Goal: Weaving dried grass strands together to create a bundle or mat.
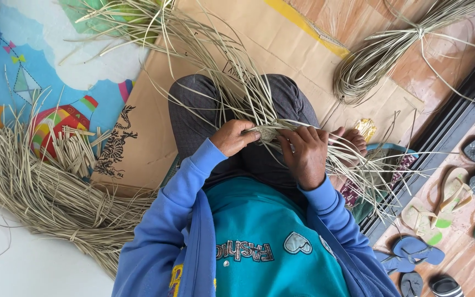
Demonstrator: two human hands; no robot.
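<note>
Pale dried reed strips (232, 82), long, thin and flat, fan out over the lap from a small woven knot of strips (269, 133) pinched between both hands. Left hand (236, 137) closes its fingers on the knot from one side; right hand (306, 154) clamps it from the other, thumb on top. Just beyond the grip lie grey trousers (193, 110) and a brown cardboard sheet (144, 137). Well away to the left-hand side rests a loose heap of straw-coloured reeds (34, 187); far past the right hand, a coiled bundle of reeds (369, 66) and several sandals (452, 192).
</note>
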